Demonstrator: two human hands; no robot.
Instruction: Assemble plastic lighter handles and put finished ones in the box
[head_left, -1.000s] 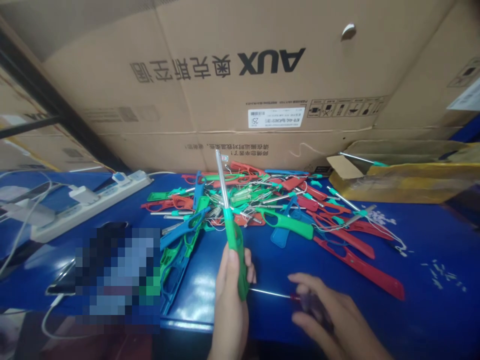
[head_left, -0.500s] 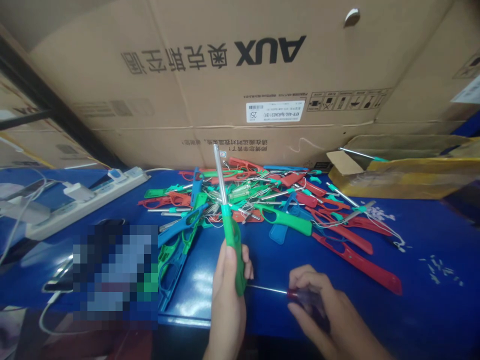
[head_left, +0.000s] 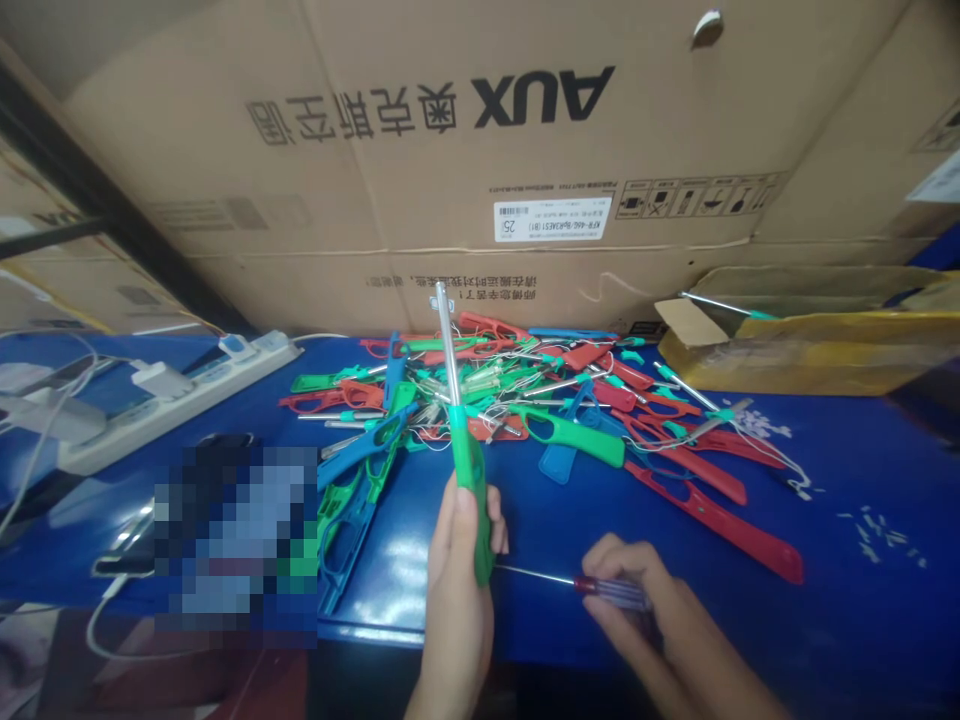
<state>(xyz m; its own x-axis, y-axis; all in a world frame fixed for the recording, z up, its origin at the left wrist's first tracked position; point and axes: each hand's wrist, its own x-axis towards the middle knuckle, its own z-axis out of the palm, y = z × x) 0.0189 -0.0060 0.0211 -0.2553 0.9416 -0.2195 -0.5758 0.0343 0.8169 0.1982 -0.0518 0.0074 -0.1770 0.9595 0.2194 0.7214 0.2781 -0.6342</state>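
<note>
My left hand [head_left: 459, 560] is closed around the green handle of a long-nosed gas lighter [head_left: 466, 460], held upright with its metal tube pointing up and away. In my right hand [head_left: 645, 590] is a screwdriver [head_left: 611, 592] with a dark red and purplish clear handle. Its thin shaft points left at the lower part of the lighter's handle; the tip is hidden there, so I cannot tell what it touches. Beyond my hands lies a heap of lighter parts: red handle shells [head_left: 720, 525], a green shell [head_left: 574, 437], blue shells [head_left: 349, 545], metal tubes and thin wires.
An open cardboard box [head_left: 795, 350] stands at the back right, a metal tube sticking out. Small white bits [head_left: 881, 540] are scattered on the blue tabletop [head_left: 840, 450]. At left are a power strip [head_left: 180, 405] with plugs and a phone-like dark device [head_left: 127, 545]. Large cardboard [head_left: 420, 200] walls the back.
The screwdriver handle has turned slightly in my right hand, and its fingers have shifted. The lighter stays in my left hand, nearly in place. The whole view has moved a little.
</note>
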